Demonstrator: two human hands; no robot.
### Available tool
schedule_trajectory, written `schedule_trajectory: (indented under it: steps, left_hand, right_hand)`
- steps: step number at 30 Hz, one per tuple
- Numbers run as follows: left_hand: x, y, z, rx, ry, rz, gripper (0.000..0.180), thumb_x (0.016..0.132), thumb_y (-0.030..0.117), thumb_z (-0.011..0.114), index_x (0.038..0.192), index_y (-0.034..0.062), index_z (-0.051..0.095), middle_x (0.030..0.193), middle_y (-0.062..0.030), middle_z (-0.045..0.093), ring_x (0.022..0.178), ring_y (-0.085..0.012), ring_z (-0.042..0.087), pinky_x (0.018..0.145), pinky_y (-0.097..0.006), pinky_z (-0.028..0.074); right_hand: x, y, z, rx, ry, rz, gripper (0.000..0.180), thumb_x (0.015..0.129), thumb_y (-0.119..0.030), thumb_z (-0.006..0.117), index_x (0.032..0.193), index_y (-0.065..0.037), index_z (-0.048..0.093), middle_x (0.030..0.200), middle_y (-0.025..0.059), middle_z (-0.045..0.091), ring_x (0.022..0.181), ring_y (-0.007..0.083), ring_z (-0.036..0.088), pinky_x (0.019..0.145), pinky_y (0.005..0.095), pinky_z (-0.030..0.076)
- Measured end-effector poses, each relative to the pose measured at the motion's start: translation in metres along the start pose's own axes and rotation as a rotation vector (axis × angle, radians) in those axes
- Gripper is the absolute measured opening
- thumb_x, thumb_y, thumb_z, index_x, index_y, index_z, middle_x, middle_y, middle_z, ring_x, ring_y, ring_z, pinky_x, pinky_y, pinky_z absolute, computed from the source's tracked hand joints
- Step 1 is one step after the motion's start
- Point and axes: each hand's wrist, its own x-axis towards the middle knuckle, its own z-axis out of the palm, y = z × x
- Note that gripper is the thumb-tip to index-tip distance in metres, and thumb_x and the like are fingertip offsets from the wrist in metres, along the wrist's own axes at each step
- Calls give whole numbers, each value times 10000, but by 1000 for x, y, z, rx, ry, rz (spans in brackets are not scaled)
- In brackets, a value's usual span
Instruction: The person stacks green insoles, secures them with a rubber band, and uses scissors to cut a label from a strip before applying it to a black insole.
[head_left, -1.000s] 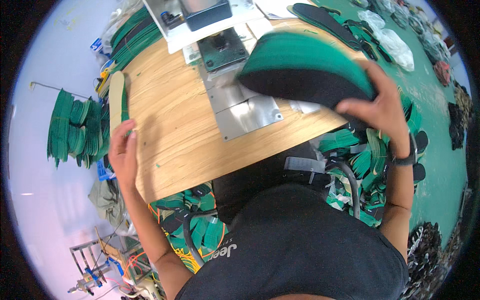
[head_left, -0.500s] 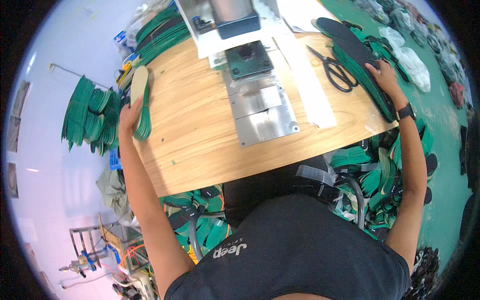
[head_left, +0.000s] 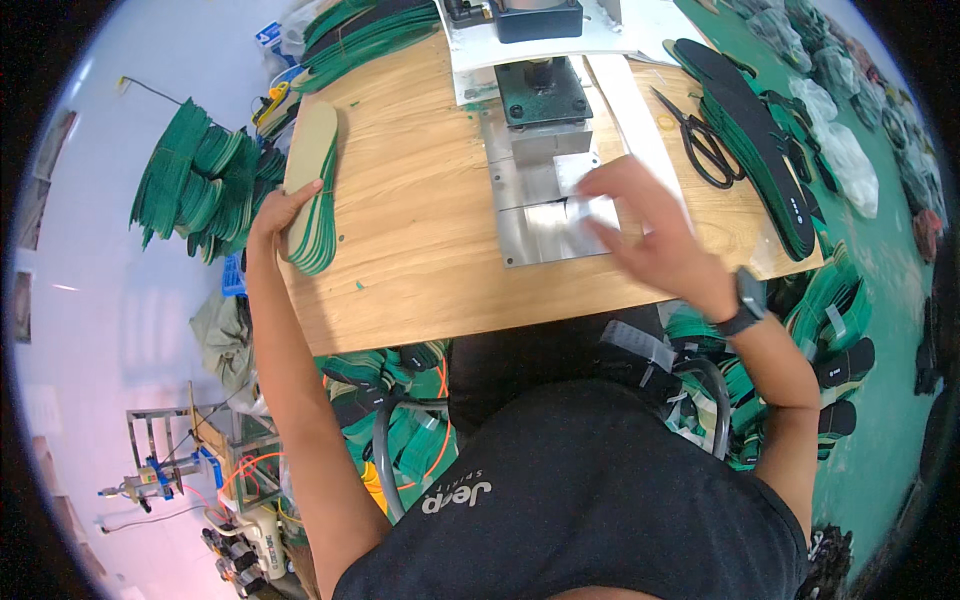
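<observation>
My left hand (head_left: 280,212) is closed around the edge of a stack of insoles (head_left: 314,160) at the table's left side. The stack has a beige top and green layered edges, and my thumb rests on it. My right hand (head_left: 655,230), smeared by motion, hovers at the right of the metal base plate (head_left: 525,237), thumb and fingers apart. Nothing shows in it. Behind the plate stands a press with a dark square head block (head_left: 543,95). Black scissors (head_left: 705,150) lie beside a long stack of black-topped green insoles (head_left: 765,150) on the right.
More green insole stacks (head_left: 370,45) lie at the table's far left, and others (head_left: 195,180) hang beyond its left edge. A white strip (head_left: 632,120) runs along the wooden tabletop (head_left: 420,290). Below the near edge are piled insoles (head_left: 400,440) and a metal chair frame (head_left: 715,400).
My right hand has left the black-topped stack and swung left to the metal plate. My left hand stays at the beige-topped stack. The whole view has shifted.
</observation>
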Motion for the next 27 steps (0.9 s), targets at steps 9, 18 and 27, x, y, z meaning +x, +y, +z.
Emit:
schedule_trajectory:
  steps: [9, 18, 27]
  left_hand:
    - [-70, 15, 68, -260, -110, 140, 604, 736, 317, 823, 1139, -74, 597, 939, -155, 684, 778, -210, 676, 653, -340, 545]
    - [-180, 18, 112, -1400, -2, 391, 435, 1007, 335, 439, 1272, -3, 504, 1179, -160, 617, 1033, -267, 632, 893, -399, 538]
    - [-180, 7, 169, -1475, -257, 292, 448, 999, 393, 423, 1183, 13, 574, 1110, -144, 649, 1007, -240, 627, 935, -384, 491]
  right_hand:
    - [85, -12, 211, 115, -349, 203, 325, 928, -227, 514, 1123, 29, 558, 1109, 259, 584, 1048, 410, 532, 915, 472, 421]
    - [74, -33, 181, 505, 52, -34, 336, 804, 56, 513, 1131, -18, 521, 1127, 140, 500, 1058, 253, 519, 885, 316, 459]
    - [44, -34, 132, 272, 41, -210, 121, 719, -113, 651, 755, -78, 542, 949, 111, 515, 958, 312, 485, 818, 390, 408]
